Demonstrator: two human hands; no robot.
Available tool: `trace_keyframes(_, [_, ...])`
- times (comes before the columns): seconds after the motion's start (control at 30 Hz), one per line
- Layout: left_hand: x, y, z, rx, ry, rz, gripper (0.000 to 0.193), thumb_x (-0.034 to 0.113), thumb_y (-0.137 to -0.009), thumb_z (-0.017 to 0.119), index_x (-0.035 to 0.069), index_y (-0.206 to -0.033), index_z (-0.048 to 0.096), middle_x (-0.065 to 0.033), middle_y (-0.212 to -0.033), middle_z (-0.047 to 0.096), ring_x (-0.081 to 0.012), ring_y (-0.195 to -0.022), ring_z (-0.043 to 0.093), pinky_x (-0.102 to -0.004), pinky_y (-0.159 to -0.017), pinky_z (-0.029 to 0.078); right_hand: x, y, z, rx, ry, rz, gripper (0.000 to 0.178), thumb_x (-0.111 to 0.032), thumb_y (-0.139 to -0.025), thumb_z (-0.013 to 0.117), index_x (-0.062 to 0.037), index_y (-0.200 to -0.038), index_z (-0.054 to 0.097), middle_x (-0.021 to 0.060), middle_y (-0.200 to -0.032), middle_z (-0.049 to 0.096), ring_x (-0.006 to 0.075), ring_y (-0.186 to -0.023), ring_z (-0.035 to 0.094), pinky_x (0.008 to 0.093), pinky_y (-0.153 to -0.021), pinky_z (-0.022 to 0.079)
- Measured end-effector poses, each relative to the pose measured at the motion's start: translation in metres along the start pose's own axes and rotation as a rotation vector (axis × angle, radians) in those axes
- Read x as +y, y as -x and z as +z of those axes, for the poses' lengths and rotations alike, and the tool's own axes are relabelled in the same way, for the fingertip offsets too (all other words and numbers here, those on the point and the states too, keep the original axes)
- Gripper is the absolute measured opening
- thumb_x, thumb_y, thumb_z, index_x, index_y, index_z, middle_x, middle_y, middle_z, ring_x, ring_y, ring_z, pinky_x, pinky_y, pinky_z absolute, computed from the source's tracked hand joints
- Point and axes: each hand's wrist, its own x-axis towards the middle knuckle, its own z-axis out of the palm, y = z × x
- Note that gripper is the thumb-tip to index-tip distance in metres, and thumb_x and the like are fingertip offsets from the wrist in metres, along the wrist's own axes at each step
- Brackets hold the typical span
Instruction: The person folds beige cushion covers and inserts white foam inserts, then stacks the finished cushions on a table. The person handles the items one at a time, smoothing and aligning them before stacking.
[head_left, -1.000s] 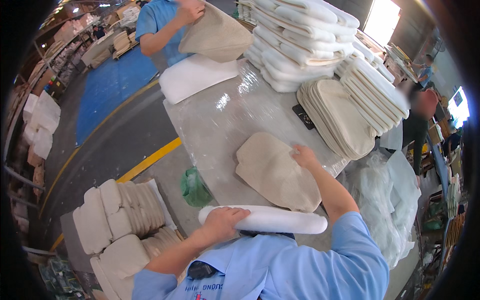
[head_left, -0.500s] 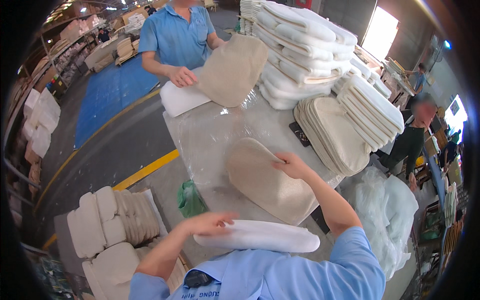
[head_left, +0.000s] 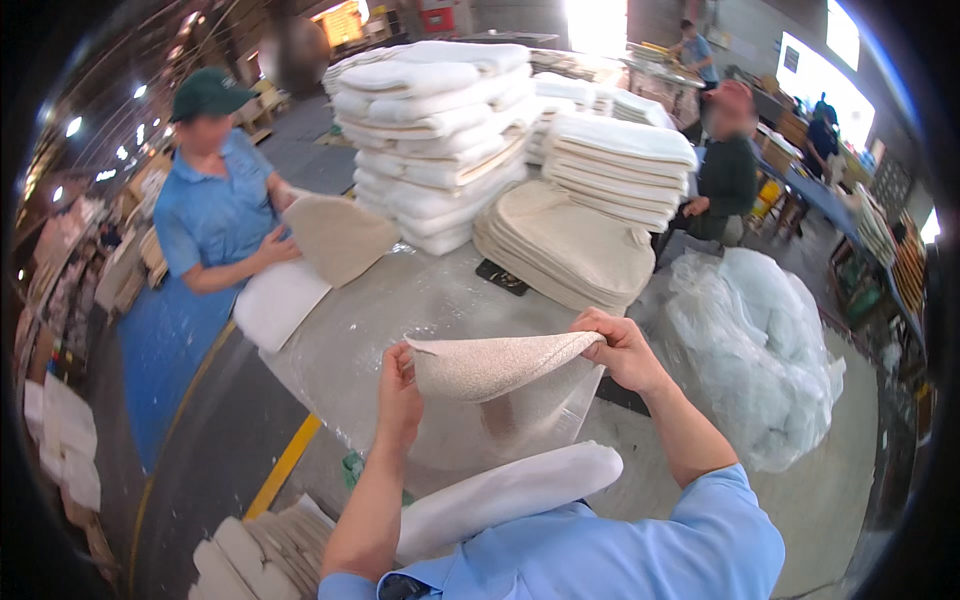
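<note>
A beige fabric cover is stretched between my hands above the plastic-covered table, its upper edge raised and bent. My left hand pinches its left corner. My right hand grips the right corner, thumb and fingers closed on the edge. Close against my body, a white padded cushion lies crosswise below the cover. Just beyond my right hand sits a stack of beige covers, with folded white pads lying on its far part.
Across the table at left, a co-worker holds another beige cover over a white pad. A tall white stack stands at the back. Clear plastic bags bulge at right. Beige cushions lie lower left, near a green bag.
My left hand has moved from above the white cushion to the cover's left corner. The cover has risen off the table between both hands. My view has turned right.
</note>
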Motion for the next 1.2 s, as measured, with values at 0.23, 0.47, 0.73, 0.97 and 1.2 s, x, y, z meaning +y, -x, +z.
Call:
trace_keyframes(0.23, [-0.016, -0.015, 0.032, -0.305, 0.193, -0.193, 0.022, 0.005, -0.099, 0.071, 0.006, -0.121, 0.071, -0.0018, -0.111, 0.074, -0.013, -0.102, 0.069, -0.0302, -0.088, 0.055, -0.006, 0.039, -0.014, 0.226, -0.058, 0.075, 0.027, 0.005, -0.094, 0.068, -0.0032, -0.12, 0.072, -0.0013, -0.102, 0.066, 0.0093, -0.091, 0.058, 0.0261, -0.08, 0.048])
trace_keyframes(0.47, [0.003, -0.001, 0.083, -0.352, -0.236, 0.012, 0.019, 0.015, -0.105, 0.067, 0.005, -0.119, 0.075, -0.0039, -0.105, 0.077, -0.0148, -0.092, 0.072, -0.0331, -0.079, 0.055, -0.027, 0.07, -0.029, 0.407, 0.237, -0.023, 0.028, -0.005, -0.096, 0.073, -0.003, -0.123, 0.069, -0.0004, -0.102, 0.071, 0.0087, -0.092, 0.061, 0.0275, -0.082, 0.05])
trace_keyframes(0.73, [0.031, 0.003, 0.098, -0.222, -1.075, 0.54, 0.026, 0.028, -0.105, 0.063, 0.006, -0.114, 0.075, -0.0193, -0.096, 0.074, -0.0412, -0.086, 0.07, -0.0462, -0.075, 0.054, -0.004, 0.069, -0.033, 0.52, 0.092, 0.074, 0.027, -0.027, -0.106, 0.07, -0.0021, -0.117, 0.069, -0.0038, -0.099, 0.068, 0.0068, -0.091, 0.058, 0.0261, -0.082, 0.049])
trace_keyframes(0.97, [0.042, 0.002, 0.106, -0.103, -0.996, 0.42, 0.039, 0.041, -0.099, 0.072, 0.004, -0.086, 0.072, -0.0181, -0.075, 0.068, -0.04, -0.067, 0.065, -0.0474, -0.063, 0.049, 0.009, 0.075, -0.027, 0.602, 0.071, 0.044, 0.031, -0.032, -0.108, 0.067, -0.0025, -0.119, 0.068, -0.0044, -0.1, 0.067, 0.0062, -0.093, 0.057, 0.0251, -0.085, 0.047])
trace_keyframes(1.2, [0.024, 0.008, 0.107, 0.001, -1.087, 0.467, 0.045, 0.043, -0.098, 0.073, 0.003, -0.078, 0.062, -0.0173, -0.068, 0.062, -0.0415, -0.063, 0.059, -0.0466, -0.058, 0.046, 0.014, 0.071, -0.012, 0.66, -0.048, 0.066, 0.029, -0.031, -0.108, 0.067, -0.0032, -0.118, 0.066, -0.0046, -0.101, 0.068, 0.0052, -0.093, 0.058, 0.0238, -0.086, 0.047])
